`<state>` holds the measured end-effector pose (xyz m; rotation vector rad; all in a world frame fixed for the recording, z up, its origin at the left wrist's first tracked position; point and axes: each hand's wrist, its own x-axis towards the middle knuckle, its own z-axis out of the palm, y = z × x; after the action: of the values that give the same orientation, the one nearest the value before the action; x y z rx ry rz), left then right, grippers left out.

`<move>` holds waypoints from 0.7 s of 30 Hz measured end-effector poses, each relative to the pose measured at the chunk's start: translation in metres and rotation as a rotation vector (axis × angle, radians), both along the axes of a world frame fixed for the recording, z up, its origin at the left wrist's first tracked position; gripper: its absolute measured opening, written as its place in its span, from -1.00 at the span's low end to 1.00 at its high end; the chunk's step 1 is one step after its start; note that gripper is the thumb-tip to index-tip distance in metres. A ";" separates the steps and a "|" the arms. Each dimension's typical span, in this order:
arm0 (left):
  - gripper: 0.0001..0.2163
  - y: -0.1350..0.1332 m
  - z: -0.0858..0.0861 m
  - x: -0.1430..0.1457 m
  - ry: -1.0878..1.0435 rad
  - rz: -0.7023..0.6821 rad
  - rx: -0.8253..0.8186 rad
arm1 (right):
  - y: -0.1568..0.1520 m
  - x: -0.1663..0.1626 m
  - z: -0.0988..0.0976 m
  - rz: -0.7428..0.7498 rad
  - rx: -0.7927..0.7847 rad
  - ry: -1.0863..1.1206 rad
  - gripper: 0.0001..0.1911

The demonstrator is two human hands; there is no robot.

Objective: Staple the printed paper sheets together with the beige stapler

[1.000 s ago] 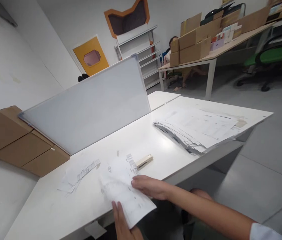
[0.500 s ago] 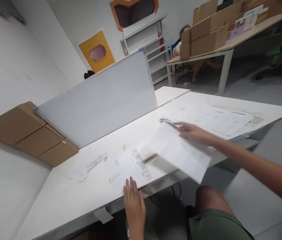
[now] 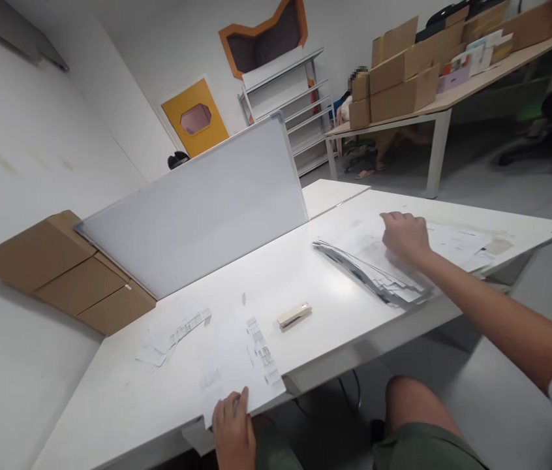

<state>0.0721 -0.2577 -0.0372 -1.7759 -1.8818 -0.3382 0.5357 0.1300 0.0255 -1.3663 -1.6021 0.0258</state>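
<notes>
My left hand (image 3: 234, 427) is at the front edge of the white table, its fingers closed on the near edge of a printed sheet of paper (image 3: 231, 352), which overhangs the table edge slightly. A cream stapler (image 3: 294, 316) lies to the right of that sheet. Over a thick stack of papers (image 3: 361, 251) with fanned, curled edges is my right hand (image 3: 406, 238), fingers curled together. Whether a sheet is pinched in them cannot be made out. Left of the printed sheet lie several loose overlapping papers (image 3: 178, 333).
A whiteboard panel (image 3: 202, 209) stands along the table's back edge, with cardboard boxes (image 3: 80, 281) at its left end. More papers (image 3: 457, 238) lie farther right on the table (image 3: 276, 267). Beyond are a second table with boxes (image 3: 398, 85), a metal shelf and a person.
My right hand has moved right; the loose sheet that hung by it now lies over at the stack, uncovering the stapler. My left hand and the printed sheet have shifted left and nearer.
</notes>
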 end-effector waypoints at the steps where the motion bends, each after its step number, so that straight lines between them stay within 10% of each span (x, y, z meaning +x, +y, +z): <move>1: -0.58 -0.003 -0.001 -0.004 -0.005 0.027 0.012 | -0.009 -0.013 0.007 0.035 -0.007 -0.031 -0.53; 10: -0.36 0.020 0.015 0.026 0.006 -0.082 -0.070 | -0.116 -0.178 -0.004 0.861 -0.272 -0.183 -0.35; 21: -0.17 0.060 0.005 0.061 0.013 -0.322 -0.156 | -0.122 -0.249 -0.021 0.801 -0.207 -0.287 -0.70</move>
<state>0.1327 -0.1974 -0.0320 -2.1863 -1.6491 -0.3003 0.2871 0.0080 0.0047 -0.8122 -2.3534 0.5039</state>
